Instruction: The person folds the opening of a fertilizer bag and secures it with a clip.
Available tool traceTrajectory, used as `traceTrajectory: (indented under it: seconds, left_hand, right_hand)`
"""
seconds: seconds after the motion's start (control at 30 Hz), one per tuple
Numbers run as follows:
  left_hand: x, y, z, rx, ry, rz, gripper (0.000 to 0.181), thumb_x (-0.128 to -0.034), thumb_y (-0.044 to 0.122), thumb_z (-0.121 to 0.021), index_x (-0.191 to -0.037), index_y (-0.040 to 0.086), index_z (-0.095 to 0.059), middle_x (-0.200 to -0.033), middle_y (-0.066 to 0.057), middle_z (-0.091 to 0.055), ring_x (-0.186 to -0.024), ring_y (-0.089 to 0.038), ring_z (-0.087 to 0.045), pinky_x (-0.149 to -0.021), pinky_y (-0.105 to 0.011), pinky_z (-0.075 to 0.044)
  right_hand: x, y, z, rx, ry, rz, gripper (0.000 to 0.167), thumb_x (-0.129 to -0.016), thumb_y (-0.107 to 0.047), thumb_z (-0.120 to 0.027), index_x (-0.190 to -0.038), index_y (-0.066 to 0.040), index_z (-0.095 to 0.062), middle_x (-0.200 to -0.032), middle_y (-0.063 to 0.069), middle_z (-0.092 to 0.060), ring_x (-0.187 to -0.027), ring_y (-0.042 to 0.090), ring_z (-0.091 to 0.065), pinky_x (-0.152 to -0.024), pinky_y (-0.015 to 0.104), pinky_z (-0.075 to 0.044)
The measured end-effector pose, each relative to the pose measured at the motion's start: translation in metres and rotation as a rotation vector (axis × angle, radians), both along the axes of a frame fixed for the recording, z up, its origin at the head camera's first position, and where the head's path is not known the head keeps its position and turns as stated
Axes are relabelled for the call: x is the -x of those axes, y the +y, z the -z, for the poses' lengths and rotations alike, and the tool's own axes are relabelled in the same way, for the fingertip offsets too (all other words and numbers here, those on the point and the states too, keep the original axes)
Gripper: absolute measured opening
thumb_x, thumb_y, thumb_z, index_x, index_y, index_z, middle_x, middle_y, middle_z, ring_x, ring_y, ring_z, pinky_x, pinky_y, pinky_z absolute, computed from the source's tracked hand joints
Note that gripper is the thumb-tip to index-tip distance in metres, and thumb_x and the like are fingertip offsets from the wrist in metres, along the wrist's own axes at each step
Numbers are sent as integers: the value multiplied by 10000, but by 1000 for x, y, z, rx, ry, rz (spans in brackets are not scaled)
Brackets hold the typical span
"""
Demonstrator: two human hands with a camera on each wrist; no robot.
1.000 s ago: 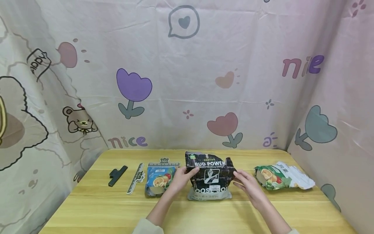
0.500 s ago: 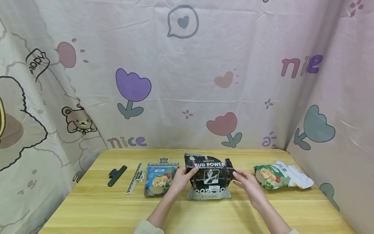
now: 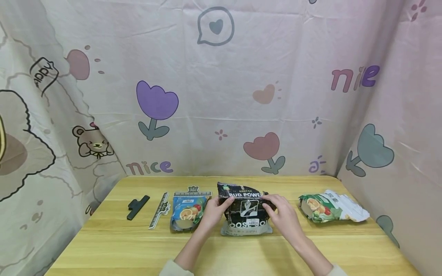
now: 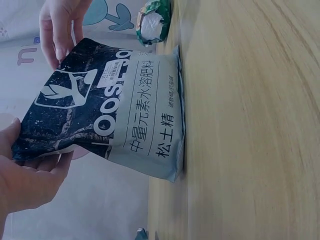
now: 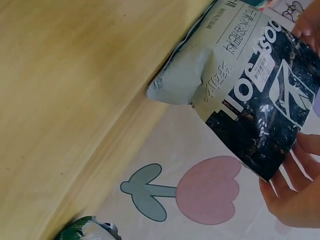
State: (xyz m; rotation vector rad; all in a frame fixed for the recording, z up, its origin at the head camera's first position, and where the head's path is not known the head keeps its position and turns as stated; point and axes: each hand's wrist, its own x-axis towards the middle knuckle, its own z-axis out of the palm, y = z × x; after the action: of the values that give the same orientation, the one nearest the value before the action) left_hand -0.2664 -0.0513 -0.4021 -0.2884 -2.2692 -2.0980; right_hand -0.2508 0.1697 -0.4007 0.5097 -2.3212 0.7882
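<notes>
Grey at the base and dark above, the black bag (image 3: pixel 249 226) stands near the middle of the table (image 3: pixel 138 249), and we have it in both hands. Our left hand (image 3: pixel 213 214) is clamped on its upper left side, thumb on the front and fingers behind. Our right hand (image 3: pixel 284 216) pinches the upper right side, its thumb on the front as well, with fingers behind in the right wrist view. Between our hands we read "BUD POWE" on the front, above a white leaf emblem (image 3: pixel 249 208) and a small white label (image 3: pixel 253 222). The top edge slopes down toward our right. Just beside our left hand lies the blue bag (image 3: pixel 186 202), with a piano-key strip (image 3: pixel 192 194) across its top; a second strip (image 3: pixel 159 211) lies to its left, and beyond that the black clip (image 3: pixel 139 207). Off to our right, apart from our hand, the green bag (image 3: pixel 333 207) lies on its side, its white end pointing away from us. Behind the table hangs a pale cloth (image 3: pixel 207 88) printed with tulips and hearts.
</notes>
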Motion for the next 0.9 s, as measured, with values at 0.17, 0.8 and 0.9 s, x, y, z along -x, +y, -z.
traceTrajectory:
  seconds: [0.17,0.8,0.9]
  left_hand:
    - [-2,2,-2,-49,0,-59,648,-860,232,-662,-1319,-91,-339,-1203,-310,-498,-1081,-421,-505,-899,-451,-431]
    - [-6,34,-27,1315,948,-196,104,-802,241,-715,-851,155,-683,-773,52,-665,-683,-86,-605,-703,-231,-492]
    - [-6,36,-28,1365,928,-204,104,-796,257,-718,-787,166,-669,-676,72,-627,-573,-66,-550,-554,-193,-453]
  right_hand:
    - [3,-3,0,-28,-23,19,149,-803,-87,-711,-944,-132,-704,-917,-41,-647,-861,152,-585,-695,346,-493]
    - [6,-7,1,-62,-46,29,78,-814,-142,-708,-884,-156,-676,-872,-71,-613,-837,137,-569,-685,345,-486]
    - [7,-8,1,-91,-43,6,95,-811,-155,-713,-898,-167,-678,-887,-76,-616,-861,133,-572,-706,345,-491]
